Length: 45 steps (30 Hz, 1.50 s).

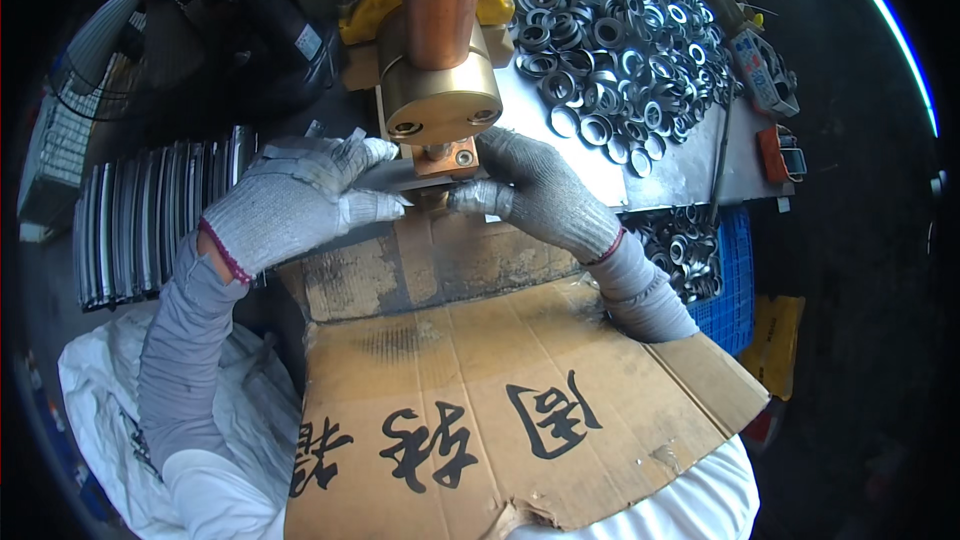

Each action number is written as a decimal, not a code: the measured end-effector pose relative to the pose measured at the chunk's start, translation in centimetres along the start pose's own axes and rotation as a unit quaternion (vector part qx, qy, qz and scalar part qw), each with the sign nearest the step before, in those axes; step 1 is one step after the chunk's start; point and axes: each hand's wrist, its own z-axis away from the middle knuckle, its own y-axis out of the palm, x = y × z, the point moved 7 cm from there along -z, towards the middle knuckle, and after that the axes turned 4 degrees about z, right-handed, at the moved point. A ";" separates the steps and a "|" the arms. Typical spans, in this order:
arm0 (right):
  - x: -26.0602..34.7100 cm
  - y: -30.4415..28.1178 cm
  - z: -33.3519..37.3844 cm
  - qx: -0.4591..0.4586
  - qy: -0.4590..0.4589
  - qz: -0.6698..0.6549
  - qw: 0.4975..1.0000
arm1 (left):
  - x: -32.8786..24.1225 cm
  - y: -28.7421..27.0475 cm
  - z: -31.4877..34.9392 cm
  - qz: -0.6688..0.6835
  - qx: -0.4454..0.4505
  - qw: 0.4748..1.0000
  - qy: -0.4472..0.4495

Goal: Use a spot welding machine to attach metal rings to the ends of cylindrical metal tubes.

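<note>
Both my hands wear grey knitted gloves with tape wrapped on the fingers. A flat grey metal strip [392, 178] lies crosswise below the copper electrode block [447, 159] of an upright machine. My left hand [300, 190] grips the strip's left part, its thumb on the near side and its fingers on the far side. At the other end, my right hand [540, 185] closes round the strip just right of the block; its fingertips are partly hidden behind the machine head. Above hangs a thick copper rod [440, 0] in a round brass-coloured holder [440, 95].
Metal strips [160, 210] stand in a row at left. Many metal rings [620, 40] are heaped on a metal tabletop [680, 158] at right, with more in a blue crate [735, 280]. Cardboard [470, 380] with black handwriting covers my lap. A white sack [240, 360] lies at lower left.
</note>
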 end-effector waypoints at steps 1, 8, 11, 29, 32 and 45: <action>-0.1 0.1 0.0 0.002 -0.001 0.000 1.000 | -0.1 -0.3 -0.1 0.031 0.038 0.999 -0.008; -0.1 -0.3 0.2 -0.025 -0.037 0.067 0.997 | 3.2 1.0 -0.9 0.031 0.086 0.995 -0.031; 0.0 -0.2 0.3 -0.037 -0.045 0.080 0.995 | 3.4 1.1 -0.9 0.013 0.073 0.996 -0.044; 0.9 -1.2 0.3 0.021 0.028 0.009 0.999 | 2.0 4.7 3.1 -0.007 -0.177 0.969 0.174; 1.8 -0.9 0.7 0.008 0.020 0.025 0.999 | 9.8 4.7 5.5 0.109 -0.337 0.934 0.055; 0.2 0.5 0.3 0.001 0.075 -0.133 0.988 | 18.6 6.6 5.0 0.212 -0.333 0.909 -0.132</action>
